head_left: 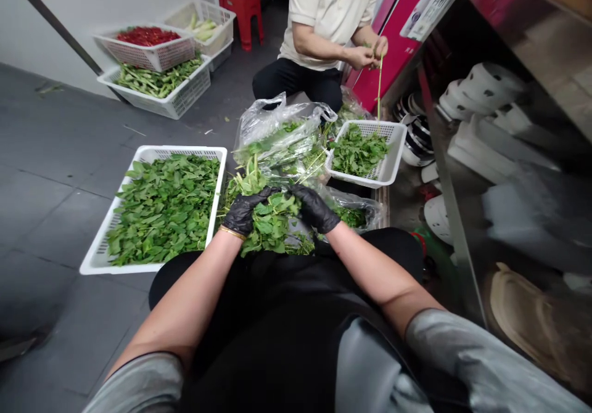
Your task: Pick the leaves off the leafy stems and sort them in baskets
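Wearing a black glove, my left hand [246, 211] is closed around a bunch of leafy greens [272, 219] in front of my lap. Its stems stick up past the fingers. My right hand [314, 208], also gloved in black, is at the right side of the bunch with its fingers bent against the leaves; what sits between those fingertips is too small to make out. Left of my hands, a white plastic basket [223, 172] holds a thick layer of picked leaves [169, 209]. Just beyond my hands lies a clear plastic bag [282, 135] with more stemmed greens.
Opposite me a person [319, 37] crouches, holding a long stem above a smaller white basket [393, 154] of greens. Stacked baskets [160, 61] of red chillies and green vegetables stand back left, near a red stool [239, 6]. A metal shelf [456, 216] with white containers runs along the right.
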Motion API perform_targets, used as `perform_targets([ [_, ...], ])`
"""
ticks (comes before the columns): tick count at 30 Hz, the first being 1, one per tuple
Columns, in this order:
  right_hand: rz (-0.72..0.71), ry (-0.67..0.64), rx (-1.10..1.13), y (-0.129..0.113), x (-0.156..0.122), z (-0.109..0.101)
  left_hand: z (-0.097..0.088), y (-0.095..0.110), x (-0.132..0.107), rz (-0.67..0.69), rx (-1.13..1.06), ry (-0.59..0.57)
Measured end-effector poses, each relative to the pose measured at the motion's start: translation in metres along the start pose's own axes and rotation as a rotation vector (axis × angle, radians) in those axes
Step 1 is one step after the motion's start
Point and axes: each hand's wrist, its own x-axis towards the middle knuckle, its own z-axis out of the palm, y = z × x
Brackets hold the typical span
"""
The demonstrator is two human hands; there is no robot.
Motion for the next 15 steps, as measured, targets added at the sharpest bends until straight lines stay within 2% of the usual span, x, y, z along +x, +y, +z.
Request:
perform_targets([
  [4, 0.011, -0.099, 0.199, 0.003, 0.002, 0.036, -0.002, -0.01, 0.013, 0.057, -0.037, 0.024],
  [6, 0.053, -0.063, 0.276, 0.005, 0.0, 0.044, -0.004, -0.012, 0.017, 0.075, -0.037, 0.033],
  [8, 0.082, 0.007, 0.255, 0.007, -0.009, 0.043, -0.006, -0.011, 0.019, 0.062, -0.04, 0.078],
  [11, 0.06, 0.005, 0.134, 0.006, -0.023, 0.033, -0.006, -0.008, 0.02, 0.053, -0.03, 0.155],
  [15, 0.109, 0.049, -0.005, -0.004, -0.016, 0.025, -0.005, -0.009, 0.02, 0.082, -0.036, 0.168],
])
